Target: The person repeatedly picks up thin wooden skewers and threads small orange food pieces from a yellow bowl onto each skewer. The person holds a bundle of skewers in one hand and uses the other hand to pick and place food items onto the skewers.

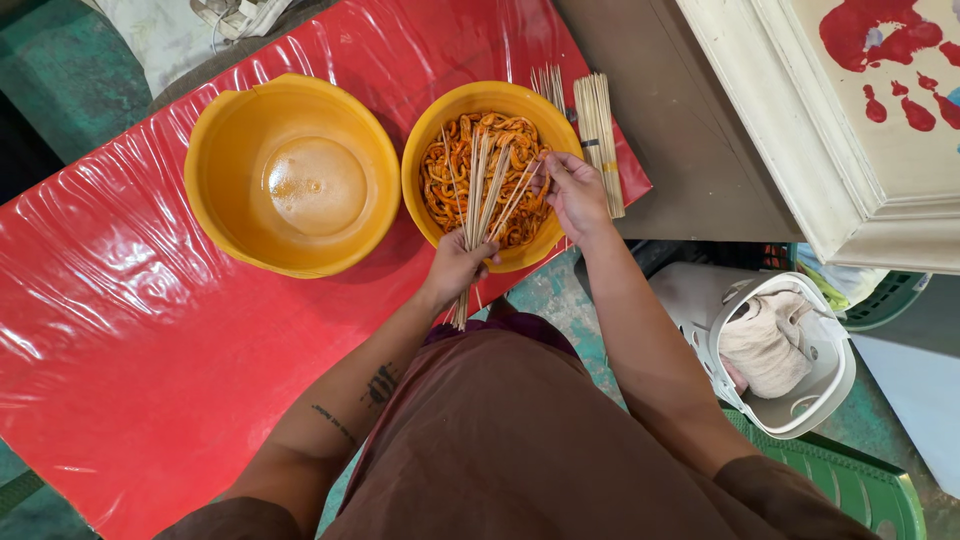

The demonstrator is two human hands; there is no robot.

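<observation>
Holding a bundle of wooden skewers (478, 205) in our left hand (455, 265), we have the fist wrapped tightly round the sticks low on their length; their tips fan out toward twelve o'clock over the right yellow bowl (432, 130), and the butts poke out under the fist toward six. That bowl is full of orange-red, sauce-coated strips (460, 165). Our right hand (578, 195) sits at the bowl's three o'clock rim, fingers bent and pinched on the end of one skewer angled away from the fan; how firmly it grips, we cannot tell.

By our reading, the step in hand is singling out one stick from the bundle, right above the food. The next move calls for a clean pull of that one skewer so the others stay bunched, with the left fist kept tight.

At nine o'clock from the full bowl stands a second yellow bowl (225, 205) holding only a little liquid. More skewers (598, 140) lie at two o'clock on the red plastic-covered table (150, 380).
</observation>
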